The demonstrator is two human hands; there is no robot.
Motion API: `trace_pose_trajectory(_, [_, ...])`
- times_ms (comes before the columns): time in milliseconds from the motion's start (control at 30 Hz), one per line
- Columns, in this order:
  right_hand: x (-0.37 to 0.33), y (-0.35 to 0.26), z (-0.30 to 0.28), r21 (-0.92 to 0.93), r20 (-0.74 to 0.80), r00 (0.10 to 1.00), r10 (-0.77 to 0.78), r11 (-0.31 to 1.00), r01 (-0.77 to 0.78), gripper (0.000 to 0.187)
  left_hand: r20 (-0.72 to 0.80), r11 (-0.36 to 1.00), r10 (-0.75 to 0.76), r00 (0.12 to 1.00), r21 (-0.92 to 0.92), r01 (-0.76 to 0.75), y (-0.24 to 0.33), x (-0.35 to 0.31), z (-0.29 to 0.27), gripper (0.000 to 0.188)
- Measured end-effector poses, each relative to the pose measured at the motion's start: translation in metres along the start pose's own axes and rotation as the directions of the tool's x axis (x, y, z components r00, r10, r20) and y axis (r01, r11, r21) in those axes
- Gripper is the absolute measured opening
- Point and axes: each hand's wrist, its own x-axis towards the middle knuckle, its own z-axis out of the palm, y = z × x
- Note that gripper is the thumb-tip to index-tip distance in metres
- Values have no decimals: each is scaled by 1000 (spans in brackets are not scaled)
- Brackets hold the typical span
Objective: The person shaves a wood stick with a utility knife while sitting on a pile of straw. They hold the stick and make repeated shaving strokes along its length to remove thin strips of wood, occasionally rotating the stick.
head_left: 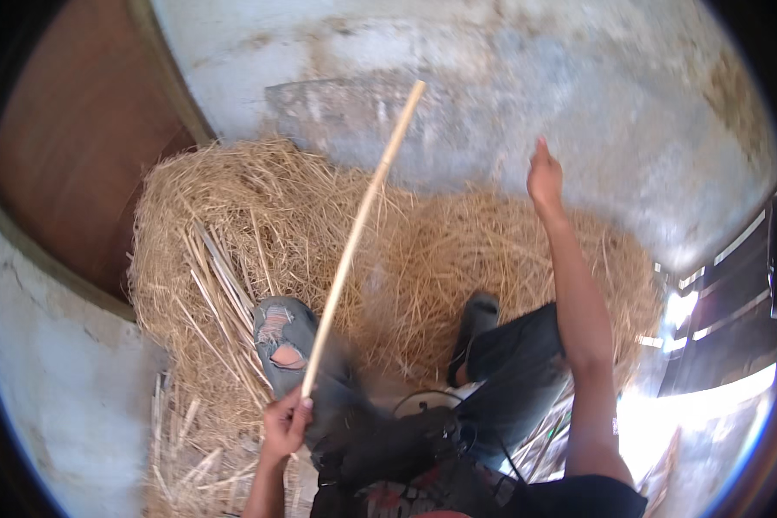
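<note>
Pale stick (pixel 360 220), slim and nearly straight, slants up and away from the person's left knee, its far end in front of the stained wall (pixel 483 104). Judged light and stiff, dry rather than slippery, perhaps prone to splitting; mid-length should balance best, the near end gives reach. Left hand (pixel 285 425) is clamped on that near end, thumb along it. Right arm extends forward past the straw (pixel 457 250); right hand (pixel 546 177) raised, fingers bunched, contents cannot be told.
</note>
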Motion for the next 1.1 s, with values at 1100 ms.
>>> trace_pose_trajectory(1100, [-122, -108, 70, -186, 896, 441, 43, 940, 286, 36, -171, 854, 245, 954, -429, -296, 94, 312, 61, 21])
